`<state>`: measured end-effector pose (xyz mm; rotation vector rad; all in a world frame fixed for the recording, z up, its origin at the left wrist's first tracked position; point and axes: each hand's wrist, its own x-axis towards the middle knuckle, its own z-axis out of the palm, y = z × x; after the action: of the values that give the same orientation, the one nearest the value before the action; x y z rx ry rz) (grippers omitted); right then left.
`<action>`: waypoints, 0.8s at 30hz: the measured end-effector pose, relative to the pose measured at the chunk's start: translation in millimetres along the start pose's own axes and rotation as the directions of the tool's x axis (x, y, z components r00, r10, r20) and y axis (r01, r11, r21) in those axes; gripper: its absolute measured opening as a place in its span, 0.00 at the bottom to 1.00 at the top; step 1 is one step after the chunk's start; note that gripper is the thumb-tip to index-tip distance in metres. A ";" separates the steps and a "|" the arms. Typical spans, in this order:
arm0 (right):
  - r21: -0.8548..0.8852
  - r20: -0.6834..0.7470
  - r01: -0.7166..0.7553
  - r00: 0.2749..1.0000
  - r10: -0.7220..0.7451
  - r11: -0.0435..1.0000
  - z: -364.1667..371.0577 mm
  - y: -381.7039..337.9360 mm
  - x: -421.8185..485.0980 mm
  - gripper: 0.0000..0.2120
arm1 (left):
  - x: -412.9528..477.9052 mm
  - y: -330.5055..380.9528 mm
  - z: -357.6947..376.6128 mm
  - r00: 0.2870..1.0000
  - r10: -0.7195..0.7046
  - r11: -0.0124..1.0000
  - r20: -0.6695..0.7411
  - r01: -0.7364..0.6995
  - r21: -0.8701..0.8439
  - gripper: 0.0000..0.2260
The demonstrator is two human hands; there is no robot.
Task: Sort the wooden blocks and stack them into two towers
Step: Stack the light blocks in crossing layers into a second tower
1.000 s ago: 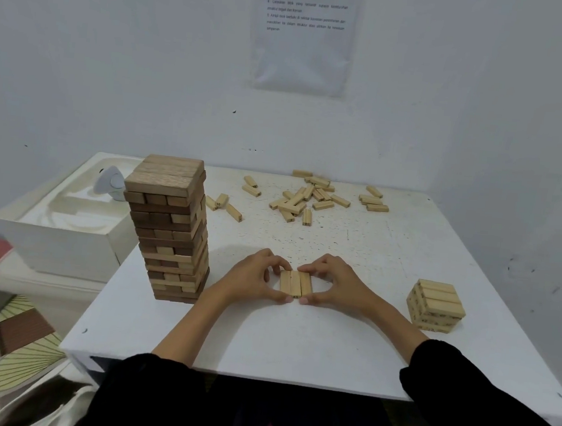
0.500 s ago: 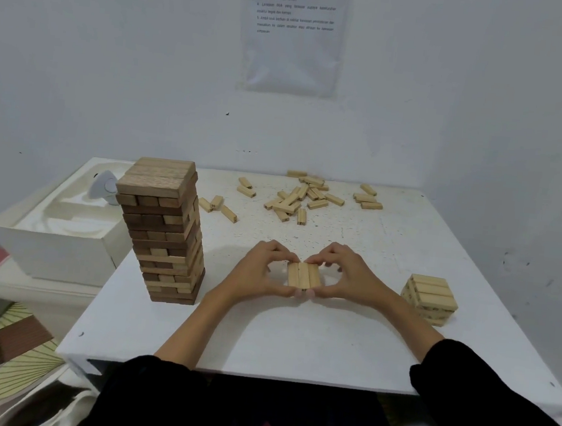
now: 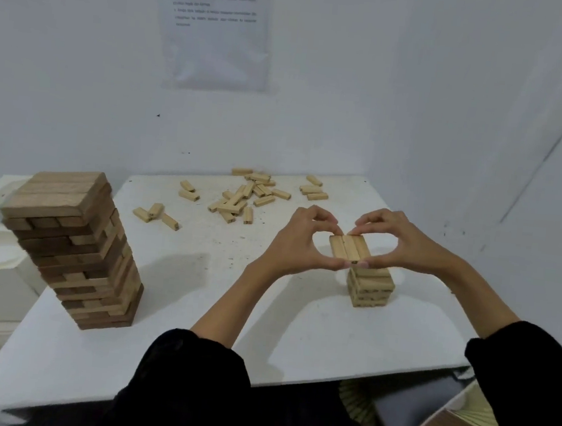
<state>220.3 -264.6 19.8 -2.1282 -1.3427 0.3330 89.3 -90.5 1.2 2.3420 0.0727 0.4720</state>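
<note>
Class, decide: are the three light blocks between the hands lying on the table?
No, the left hand and right hand hold the three blocks above the table, over the short light tower.

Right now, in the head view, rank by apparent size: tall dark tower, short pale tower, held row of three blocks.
1. tall dark tower, clearly largest.
2. short pale tower, top partly hidden.
3. row of three blocks, held nearer the camera, so only narrowly smaller.
</note>
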 end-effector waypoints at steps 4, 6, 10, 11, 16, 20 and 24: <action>-0.017 0.028 -0.044 0.999 0.044 0.999 -7.1 21.0 -13.7 0.22 | 7.1 3.0 28.1 1.000 0.009 1.000 0.026 -0.009 -0.009 0.21; -0.015 0.021 -0.059 0.998 0.060 0.998 -6.4 27.9 -18.9 0.22 | 8.9 3.0 36.3 0.999 0.021 1.000 0.044 -0.022 0.021 0.22; -0.015 0.022 -0.065 0.998 0.065 0.998 -3.0 38.1 -24.0 0.23 | 10.6 4.6 43.6 0.997 0.015 0.998 0.078 -0.020 0.053 0.23; -0.014 0.023 -0.063 0.998 0.064 0.998 -2.2 40.3 -24.6 0.23 | 10.9 4.6 44.9 0.996 0.016 0.998 0.085 -0.022 0.062 0.23; -0.008 0.031 -0.058 0.998 0.058 0.998 -1.3 46.7 -25.2 0.22 | 11.6 2.5 49.2 0.995 0.017 0.996 0.098 -0.025 0.084 0.23; -0.008 0.045 -0.058 0.997 0.058 0.998 0.1 49.4 -25.5 0.22 | 11.5 0.7 52.3 0.995 0.021 0.995 0.100 -0.031 0.098 0.23; 0.011 0.055 -0.071 0.996 0.070 0.997 2.4 53.0 -26.6 0.23 | 11.2 -0.5 53.3 0.995 0.011 0.995 0.096 -0.020 0.093 0.24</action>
<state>245.8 -303.9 -16.6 -2.1737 -1.2945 0.4303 118.8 -123.1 -31.0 2.4556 0.0323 0.3707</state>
